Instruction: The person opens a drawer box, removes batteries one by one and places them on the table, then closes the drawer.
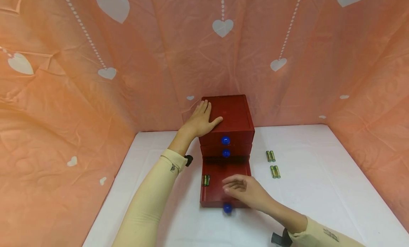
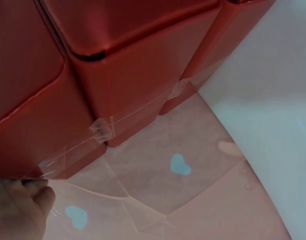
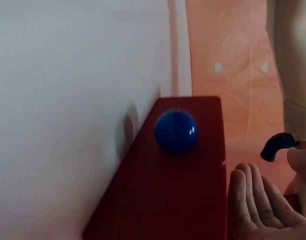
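Left grip [image 1: 200,122] flat, right grip [image 1: 247,191] curved

A white table [image 1: 322,204] is seen across the lower part of the head view. On it, a red cabinet [image 1: 234,121] is stood at centre; right of centre, two pairs of batteries [image 1: 268,156] are laid, slightly apart.

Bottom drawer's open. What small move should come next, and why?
Perhaps ease the right hand left toward the batteries in the drawer: it looks empty, hovers over the open drawer, pointing their way, and the left hand rests on the cabinet.
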A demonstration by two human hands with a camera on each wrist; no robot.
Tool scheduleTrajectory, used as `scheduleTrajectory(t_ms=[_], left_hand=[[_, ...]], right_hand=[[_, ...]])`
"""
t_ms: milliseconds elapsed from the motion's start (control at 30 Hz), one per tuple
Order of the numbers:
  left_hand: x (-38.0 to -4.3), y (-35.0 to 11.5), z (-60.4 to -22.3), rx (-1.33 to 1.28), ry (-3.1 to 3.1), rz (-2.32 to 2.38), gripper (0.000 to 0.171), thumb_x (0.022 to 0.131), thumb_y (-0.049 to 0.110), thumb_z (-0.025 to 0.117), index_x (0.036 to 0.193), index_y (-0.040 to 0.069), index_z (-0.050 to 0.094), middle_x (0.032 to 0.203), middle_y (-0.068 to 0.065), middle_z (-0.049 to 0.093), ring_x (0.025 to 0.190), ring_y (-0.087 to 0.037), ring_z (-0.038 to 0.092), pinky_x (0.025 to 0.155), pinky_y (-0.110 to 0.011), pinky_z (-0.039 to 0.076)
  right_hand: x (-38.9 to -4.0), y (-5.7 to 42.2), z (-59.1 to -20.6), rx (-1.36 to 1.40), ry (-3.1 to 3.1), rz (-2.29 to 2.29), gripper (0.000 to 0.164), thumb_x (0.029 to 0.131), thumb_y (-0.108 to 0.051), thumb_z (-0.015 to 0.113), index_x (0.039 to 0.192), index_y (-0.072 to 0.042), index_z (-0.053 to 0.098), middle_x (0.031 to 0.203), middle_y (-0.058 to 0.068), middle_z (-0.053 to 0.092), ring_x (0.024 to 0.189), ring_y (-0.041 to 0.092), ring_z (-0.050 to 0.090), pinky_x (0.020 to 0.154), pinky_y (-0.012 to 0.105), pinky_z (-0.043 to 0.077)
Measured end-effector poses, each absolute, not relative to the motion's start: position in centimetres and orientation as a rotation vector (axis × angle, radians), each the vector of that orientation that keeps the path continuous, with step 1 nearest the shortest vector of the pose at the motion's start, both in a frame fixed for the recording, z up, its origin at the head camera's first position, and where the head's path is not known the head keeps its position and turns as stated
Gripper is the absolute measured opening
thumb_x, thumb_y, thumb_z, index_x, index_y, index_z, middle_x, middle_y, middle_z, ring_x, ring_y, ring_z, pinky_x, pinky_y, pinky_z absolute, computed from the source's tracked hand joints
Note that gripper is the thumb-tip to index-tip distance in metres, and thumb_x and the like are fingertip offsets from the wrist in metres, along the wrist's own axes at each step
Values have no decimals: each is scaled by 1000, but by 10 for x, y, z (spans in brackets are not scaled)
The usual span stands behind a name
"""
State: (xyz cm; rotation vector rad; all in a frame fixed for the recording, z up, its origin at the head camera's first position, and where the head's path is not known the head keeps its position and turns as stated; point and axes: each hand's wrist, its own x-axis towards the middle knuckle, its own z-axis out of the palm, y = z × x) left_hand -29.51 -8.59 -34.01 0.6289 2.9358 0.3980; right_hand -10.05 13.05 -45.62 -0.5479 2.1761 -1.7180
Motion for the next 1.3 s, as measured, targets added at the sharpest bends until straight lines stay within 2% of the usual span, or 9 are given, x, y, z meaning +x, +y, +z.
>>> scheduleTrajectory(t_ms=[133,367,633,1033,1300], left_hand=[[-295,-85,-340,632,2938,388,94,111,68,33,172,2,2,180,-15,-5,167,-26,-11,134,-37,-5],[-294,-85,-340,630,2938,406,94,111,67,34,172,2,3,180,-15,-5,167,-26,-10,135,-38,-3],[-292,-85,-337,633,2940,413,94,111,66,34,172,2,3,180,-15,-4,167,-26,-9,135,-38,-3],[-294,-86,-338,633,2944,397,94,111,67,34,172,2,3,180,-15,-5,167,-26,-9,134,-36,-5],[-295,-86,-340,638,2947,386,94,111,67,33,172,2,3,180,-15,-5,167,-26,-10,134,-37,-4]], right_hand=[[-109,126,-458,-580,2269,-1687,33,104,-22,74,131,-2,73,121,17,76,108,23,74,95,23,60],[-125,114,-463,-637,2397,-1636,34,102,-25,77,129,-3,73,118,12,77,104,19,75,96,36,63],[-137,99,-467,-635,2517,-1509,37,99,-25,81,126,0,72,116,14,76,99,19,72,91,36,64],[-150,77,-475,-670,2571,-1363,37,96,-21,84,125,-3,70,111,8,72,98,19,67,89,37,62],[-157,70,-476,-651,2566,-1349,35,94,-18,85,123,-2,71,109,6,72,97,17,67,88,32,60]])
